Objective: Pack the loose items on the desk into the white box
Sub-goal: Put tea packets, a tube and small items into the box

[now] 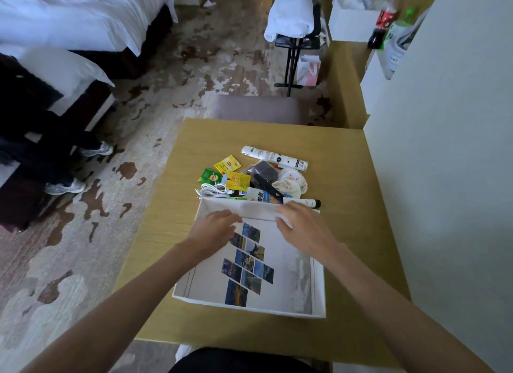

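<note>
Left hand: your left hand (218,226) lies low inside the white box (249,307), fingers fairly straight and together, reaching toward the far wall. It holds nothing.
Right hand: your right hand (304,224) is at the far right corner of the box, with thumb and fingers closing on a white fold of the wall there (most likely squaring it up, though that is a guess).
Arms: both forearms run forward over the near rim, roughly parallel, wrists above the box floor.
Box: it sits open on the desk (347,178), near your edge, with its far wall touching the pile.
Inside the box: only a pale sheet printed with photo tiles (247,264) shows on the floor. None of the loose items is in yet.
Still on the desk: yellow tea sachets (227,163), a green sachet (210,175), a coiled white cable (213,190), a long white tube (273,157), a dark packet (265,170), a pale cloth bundle (291,182) and a black-capped stick (305,203), all heaped just beyond the far wall.
Progress: barely begun, by my reading. The box looks ready, and the whole pile is left for you to move.
Nearest pick: the cable and the stick lie right against the wall, closest to your hands.
</note>
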